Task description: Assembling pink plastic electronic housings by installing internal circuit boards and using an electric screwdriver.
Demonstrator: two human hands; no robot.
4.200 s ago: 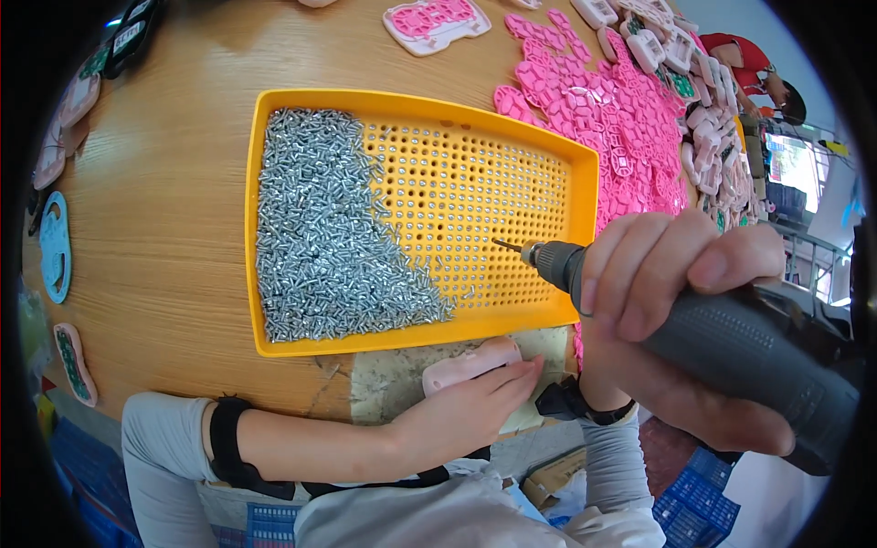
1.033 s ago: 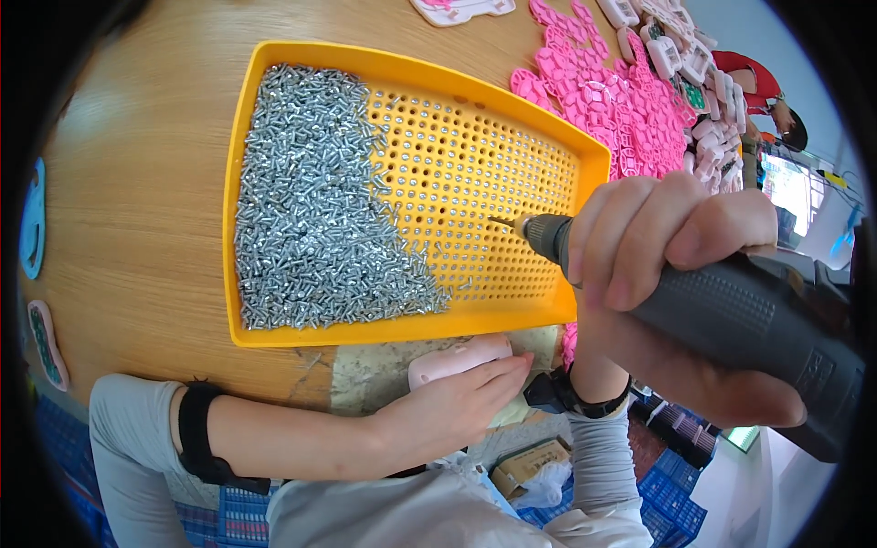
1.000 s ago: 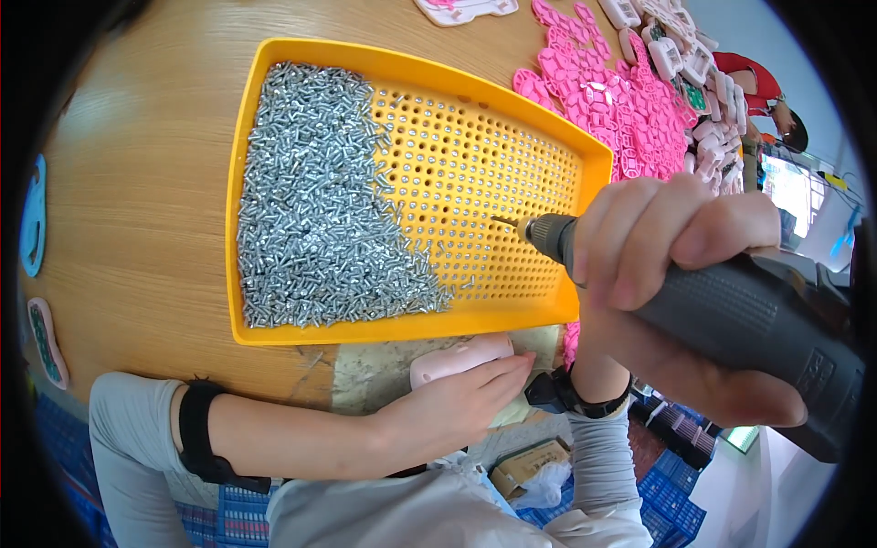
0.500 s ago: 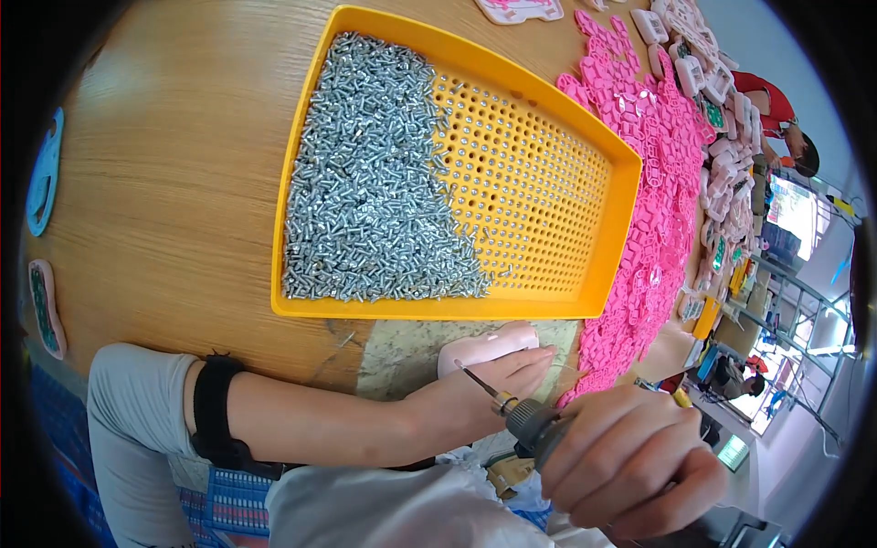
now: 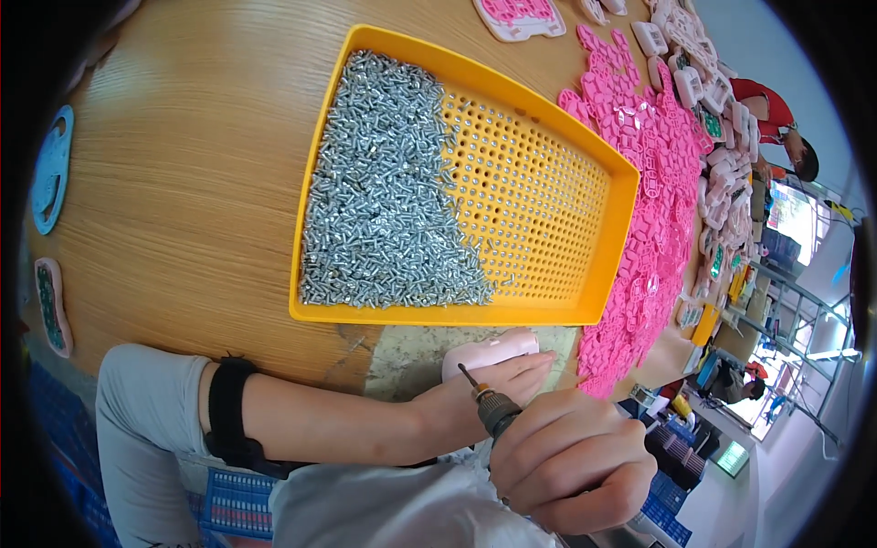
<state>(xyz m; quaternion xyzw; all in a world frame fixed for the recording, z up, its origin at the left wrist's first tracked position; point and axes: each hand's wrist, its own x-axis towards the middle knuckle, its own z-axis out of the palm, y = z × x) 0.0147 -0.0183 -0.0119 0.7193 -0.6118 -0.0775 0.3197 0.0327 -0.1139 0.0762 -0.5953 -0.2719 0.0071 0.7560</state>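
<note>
Head view: right hand fingers clamping electric screwdriver; left hand fingers pressing together on pink casing beside yellow tray on table.

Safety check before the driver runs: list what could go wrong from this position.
1. The driver bit sits right beside the left hand pinning the pale pink part; a slip could jab the fingers.
2. The part lies near the table edge and might skid off.
3. The right hand could nudge the yellow tray, spilling screws.
</note>
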